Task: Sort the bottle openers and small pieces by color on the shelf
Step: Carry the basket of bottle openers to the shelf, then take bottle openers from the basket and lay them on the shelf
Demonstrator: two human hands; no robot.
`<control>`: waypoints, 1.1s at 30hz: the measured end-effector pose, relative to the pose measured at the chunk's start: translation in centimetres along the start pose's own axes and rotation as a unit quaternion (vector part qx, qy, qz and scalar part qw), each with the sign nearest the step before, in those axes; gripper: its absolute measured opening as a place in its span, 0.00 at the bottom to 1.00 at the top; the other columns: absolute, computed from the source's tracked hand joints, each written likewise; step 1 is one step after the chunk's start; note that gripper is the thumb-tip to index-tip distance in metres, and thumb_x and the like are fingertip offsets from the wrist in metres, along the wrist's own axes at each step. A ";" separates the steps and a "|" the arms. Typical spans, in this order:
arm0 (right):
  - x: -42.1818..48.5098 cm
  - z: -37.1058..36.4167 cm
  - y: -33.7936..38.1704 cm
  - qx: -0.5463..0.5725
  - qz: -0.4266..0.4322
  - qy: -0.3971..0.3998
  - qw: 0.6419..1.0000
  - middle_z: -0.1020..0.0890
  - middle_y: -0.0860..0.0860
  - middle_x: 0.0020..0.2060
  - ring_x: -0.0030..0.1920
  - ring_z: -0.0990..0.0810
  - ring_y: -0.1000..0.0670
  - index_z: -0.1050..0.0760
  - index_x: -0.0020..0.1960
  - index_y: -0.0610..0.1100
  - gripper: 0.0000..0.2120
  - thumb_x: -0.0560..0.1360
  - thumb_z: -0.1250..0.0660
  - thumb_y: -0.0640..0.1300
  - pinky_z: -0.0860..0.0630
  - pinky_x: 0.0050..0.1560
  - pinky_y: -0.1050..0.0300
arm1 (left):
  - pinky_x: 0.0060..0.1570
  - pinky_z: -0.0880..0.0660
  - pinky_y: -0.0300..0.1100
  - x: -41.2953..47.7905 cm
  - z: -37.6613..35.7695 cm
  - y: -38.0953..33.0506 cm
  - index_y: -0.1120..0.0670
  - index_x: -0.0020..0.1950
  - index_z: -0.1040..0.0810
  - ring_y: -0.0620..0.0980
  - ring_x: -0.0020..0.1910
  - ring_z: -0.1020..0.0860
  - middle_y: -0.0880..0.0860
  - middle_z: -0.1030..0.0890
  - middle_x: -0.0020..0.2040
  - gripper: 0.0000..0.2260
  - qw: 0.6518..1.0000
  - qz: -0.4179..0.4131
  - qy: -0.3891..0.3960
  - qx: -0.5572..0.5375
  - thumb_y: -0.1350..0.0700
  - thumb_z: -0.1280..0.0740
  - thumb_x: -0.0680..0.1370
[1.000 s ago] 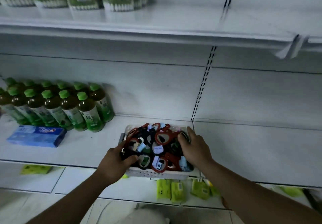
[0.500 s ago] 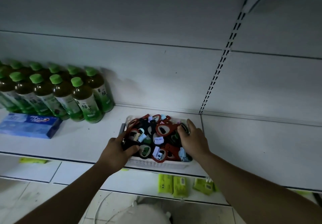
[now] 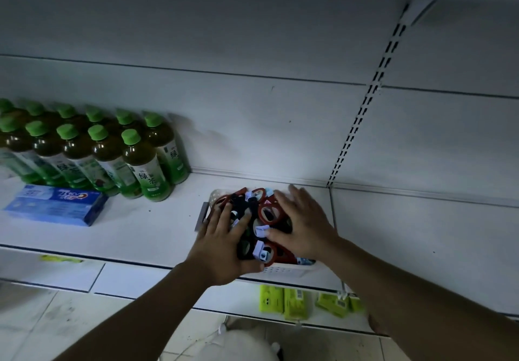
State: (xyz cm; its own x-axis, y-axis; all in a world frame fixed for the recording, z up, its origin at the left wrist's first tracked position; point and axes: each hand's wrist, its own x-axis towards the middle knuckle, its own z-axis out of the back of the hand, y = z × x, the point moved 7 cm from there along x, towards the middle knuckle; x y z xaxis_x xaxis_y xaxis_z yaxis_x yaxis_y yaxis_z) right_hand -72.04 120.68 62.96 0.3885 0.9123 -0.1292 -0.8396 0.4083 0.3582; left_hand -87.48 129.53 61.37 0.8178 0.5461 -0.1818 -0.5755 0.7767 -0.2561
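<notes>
While bottle openers (image 3: pixel 269 214) and small pieces (image 3: pixel 259 249) lay mixed in the basket (image 3: pixel 280 270) on the shelf (image 3: pixel 146 228), your left hand (image 3: pixel 222 245) and right hand (image 3: pixel 303 226) rested on them, each grip apart, so sorting looked unstarted and next called for pinching out one color.

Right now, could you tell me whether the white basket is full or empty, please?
Full: the basket is heaped above its rim with red and black bottle openers and pale small pieces.
</notes>
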 end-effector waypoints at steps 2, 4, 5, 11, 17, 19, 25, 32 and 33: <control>0.7 -0.8 0.7 -0.007 0.045 0.029 0.999 0.52 0.52 0.78 0.77 0.54 0.47 0.55 0.78 0.56 0.48 0.65 0.47 0.77 0.53 0.75 0.46 | 0.73 0.59 0.54 0.9 -0.5 0.0 0.40 0.76 0.63 0.55 0.77 0.62 0.56 0.58 0.78 0.60 1.000 0.020 0.000 0.012 0.15 0.63 0.48; 1.3 -1.1 0.4 0.022 0.041 0.036 0.998 0.47 0.52 0.77 0.76 0.49 0.47 0.52 0.78 0.57 0.43 0.70 0.38 0.70 0.47 0.74 0.46 | 0.73 0.56 0.55 1.4 -0.6 0.2 0.40 0.77 0.59 0.55 0.77 0.58 0.54 0.53 0.78 0.58 1.000 0.021 -0.007 0.015 0.16 0.56 0.51; 1.6 -1.0 0.3 0.030 0.048 0.023 0.998 0.44 0.51 0.76 0.76 0.46 0.47 0.49 0.77 0.56 0.40 0.72 0.37 0.67 0.43 0.73 0.46 | 0.73 0.53 0.55 1.4 -0.5 0.4 0.40 0.77 0.56 0.55 0.77 0.55 0.54 0.49 0.78 0.55 1.000 0.011 -0.014 0.011 0.18 0.53 0.54; 1.4 -0.6 0.8 0.028 0.090 -0.048 0.994 0.28 0.47 0.66 0.66 0.29 0.43 0.33 0.72 0.49 0.33 0.73 0.48 0.65 0.28 0.61 0.44 | 0.69 0.42 0.50 1.5 0.7 1.5 0.45 0.72 0.33 0.56 0.70 0.38 0.50 0.32 0.70 0.40 0.993 -0.036 -0.077 -0.079 0.27 0.45 0.65; 1.2 -0.4 0.9 0.044 0.106 -0.091 0.989 0.24 0.47 0.58 0.57 0.23 0.42 0.28 0.65 0.48 0.26 0.74 0.45 0.60 0.23 0.50 0.42 | 0.67 0.39 0.45 1.5 1.2 1.0 0.50 0.68 0.30 0.52 0.67 0.36 0.50 0.29 0.66 0.36 0.986 -0.002 -0.105 -0.129 0.33 0.48 0.66; 1.1 -0.4 0.9 0.042 0.115 -0.107 0.987 0.23 0.48 0.55 0.55 0.22 0.41 0.29 0.64 0.50 0.21 0.74 0.44 0.58 0.23 0.49 0.41 | 0.65 0.37 0.43 1.3 1.2 0.8 0.52 0.67 0.29 0.52 0.65 0.34 0.52 0.29 0.64 0.34 0.983 -0.002 -0.110 -0.148 0.34 0.50 0.68; 0.7 0.0 1.3 0.062 0.132 -0.161 0.976 0.19 0.45 0.51 0.48 0.19 0.40 0.29 0.61 0.46 0.16 0.75 0.42 0.50 0.20 0.45 0.44 | 0.54 0.35 0.38 1.2 1.5 1.0 0.57 0.58 0.24 0.54 0.57 0.28 0.54 0.27 0.56 0.29 0.976 0.006 -0.128 -0.176 0.39 0.51 0.72; 0.3 1.0 2.2 0.077 0.157 -0.213 0.961 0.18 0.42 0.50 0.49 0.19 0.40 0.29 0.62 0.42 0.16 0.76 0.42 0.46 0.22 0.51 0.48 | 0.51 0.33 0.38 1.1 3.1 0.3 0.59 0.51 0.22 0.47 0.50 0.30 0.55 0.25 0.53 0.21 0.961 -0.001 -0.173 -0.218 0.42 0.36 0.73; 0.2 1.2 2.2 0.081 0.157 -0.217 0.960 0.18 0.42 0.50 0.49 0.19 0.41 0.27 0.62 0.40 0.17 0.76 0.41 0.46 0.23 0.52 0.49 | 0.52 0.33 0.39 1.3 3.6 0.0 0.59 0.52 0.22 0.47 0.50 0.30 0.55 0.25 0.53 0.17 0.959 -0.005 -0.188 -0.214 0.46 0.30 0.73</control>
State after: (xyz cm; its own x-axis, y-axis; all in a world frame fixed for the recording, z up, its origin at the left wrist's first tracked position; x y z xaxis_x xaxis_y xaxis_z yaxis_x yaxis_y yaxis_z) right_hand -73.38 121.73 64.79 0.2764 0.8763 0.3946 -0.8854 0.0725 0.4592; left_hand -86.44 131.37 64.52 0.7202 0.6758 0.1570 -0.4496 0.6269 -0.6363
